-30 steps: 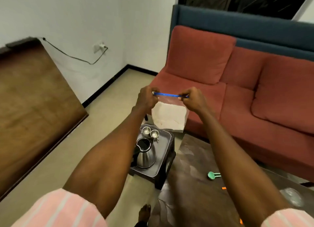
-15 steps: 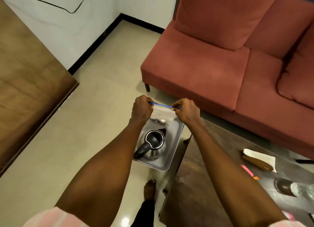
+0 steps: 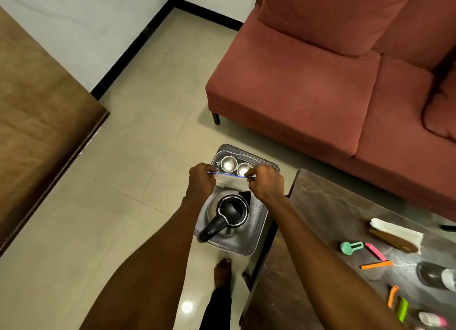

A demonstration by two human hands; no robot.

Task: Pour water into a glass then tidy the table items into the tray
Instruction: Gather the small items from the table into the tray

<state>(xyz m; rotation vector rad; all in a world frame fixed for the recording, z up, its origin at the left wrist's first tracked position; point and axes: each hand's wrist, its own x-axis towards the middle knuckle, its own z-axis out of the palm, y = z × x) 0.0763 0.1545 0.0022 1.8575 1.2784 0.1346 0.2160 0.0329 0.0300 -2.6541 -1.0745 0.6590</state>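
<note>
- A clear zip bag (image 3: 230, 181) with a blue seal is being pinched at both ends by the left hand (image 3: 201, 179) and right hand (image 3: 265, 182), above the grey tray (image 3: 256, 240).
- The kettle (image 3: 228, 214) and two steel cups (image 3: 229, 163) are being carried in the tray.
- Clips (image 3: 375, 252), a napkin (image 3: 397, 231) and a glass (image 3: 447, 276) are being left on the table (image 3: 320, 218); tidying is judged incomplete.

A red sofa (image 3: 320, 82) sits at 1 o'clock, and a brown board (image 3: 37, 119) leans at 9 o'clock.
</note>
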